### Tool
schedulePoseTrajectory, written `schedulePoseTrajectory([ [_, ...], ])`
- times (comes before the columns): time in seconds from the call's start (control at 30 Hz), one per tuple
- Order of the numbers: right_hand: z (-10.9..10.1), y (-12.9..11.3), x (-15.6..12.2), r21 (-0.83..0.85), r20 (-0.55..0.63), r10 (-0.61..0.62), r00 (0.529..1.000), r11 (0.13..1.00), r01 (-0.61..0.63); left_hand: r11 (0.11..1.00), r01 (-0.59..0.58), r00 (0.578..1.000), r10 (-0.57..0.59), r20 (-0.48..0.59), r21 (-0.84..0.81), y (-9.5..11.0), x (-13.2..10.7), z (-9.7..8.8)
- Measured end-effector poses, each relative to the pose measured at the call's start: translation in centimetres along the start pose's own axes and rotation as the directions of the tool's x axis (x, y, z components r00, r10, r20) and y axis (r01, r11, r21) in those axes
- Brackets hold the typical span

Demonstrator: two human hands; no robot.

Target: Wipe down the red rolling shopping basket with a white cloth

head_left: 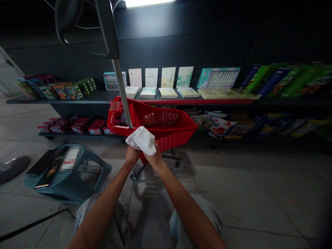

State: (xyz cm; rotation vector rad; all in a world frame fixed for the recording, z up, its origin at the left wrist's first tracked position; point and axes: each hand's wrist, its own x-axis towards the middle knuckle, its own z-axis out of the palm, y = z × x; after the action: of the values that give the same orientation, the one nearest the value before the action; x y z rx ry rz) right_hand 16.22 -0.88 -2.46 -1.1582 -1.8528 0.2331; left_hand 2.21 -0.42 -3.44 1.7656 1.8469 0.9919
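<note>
In the head view, the only one, I see the person's left hand and right hand meeting just below and left of the middle of the frame, both on a white cloth. Each grip seems to pinch its lower edge, though most fingers are hidden underneath. The cloth is folded over itself and held from two sides, likely to keep the layers together.

Just behind it sits the red cart; whether the cloth touches its rim I can't tell. A metal pole slants from a grey loop handle, upper left, to the cart's near side.

Across the middle, some books stand upright on the shelf behind flat stacks, presumably so their covers show. At lower left, a blue-green stool apparently serves as a tabletop for dark, flat items.
</note>
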Motion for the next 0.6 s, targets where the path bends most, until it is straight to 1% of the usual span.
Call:
schedulePoseTrajectory([
  [0.07, -0.5, 1.4, 0.1, 0.056, -0.077, 0.013, 0.997, 0.998, -0.008, 1.000, -0.001, 1.000, 0.001, 0.002, 0.029, 0.5, -0.3, 0.0],
  [0.13, -1.4, 2.6, 0.4, 0.076, -0.180, 0.031, 0.983, 0.997, -0.017, 0.998, 0.029, 1.000, -0.029, -0.001, 0.050, 1.0, -0.6, 0.1],
  [0.17, -1.8, 3.0, 0.6, 0.062, -0.219, 0.049, 0.975, 0.997, -0.036, 0.997, 0.055, 0.998, -0.055, -0.002, 0.055, 1.2, -0.7, 0.1],
  [0.23, -2.6, 3.7, 1.1, 0.007, -0.258, 0.100, 0.961, 0.995, -0.102, 0.993, 0.104, 0.995, -0.105, 0.002, 0.062, 1.5, -0.8, 0.2],
  [0.3, -3.3, 4.2, 1.6, -0.045, -0.265, 0.150, 0.953, 0.985, -0.168, 0.990, 0.115, 0.993, -0.116, 0.009, 0.084, 1.6, -0.8, 0.3],
  [0.37, -4.0, 4.4, 2.1, -0.079, -0.271, 0.160, 0.949, 0.979, -0.187, 0.990, 0.100, 0.995, -0.103, 0.019, 0.101, 1.5, -0.8, 0.3],
  [0.47, -4.9, 4.6, 2.7, -0.103, -0.240, 0.091, 0.967, 0.988, -0.118, 0.993, 0.065, 0.997, -0.068, 0.026, 0.101, 1.3, -0.8, 0.2],
  [0.53, -5.5, 4.6, 3.0, -0.116, -0.179, 0.044, 0.983, 0.991, -0.065, 0.994, 0.050, 0.998, -0.053, 0.031, 0.096, 1.1, -0.8, 0.1],
  [0.6, -6.0, 4.7, 3.3, -0.142, -0.118, 0.030, 0.993, 0.989, -0.047, 0.993, 0.057, 0.997, -0.061, 0.041, 0.106, 1.0, -0.8, -0.1],
])
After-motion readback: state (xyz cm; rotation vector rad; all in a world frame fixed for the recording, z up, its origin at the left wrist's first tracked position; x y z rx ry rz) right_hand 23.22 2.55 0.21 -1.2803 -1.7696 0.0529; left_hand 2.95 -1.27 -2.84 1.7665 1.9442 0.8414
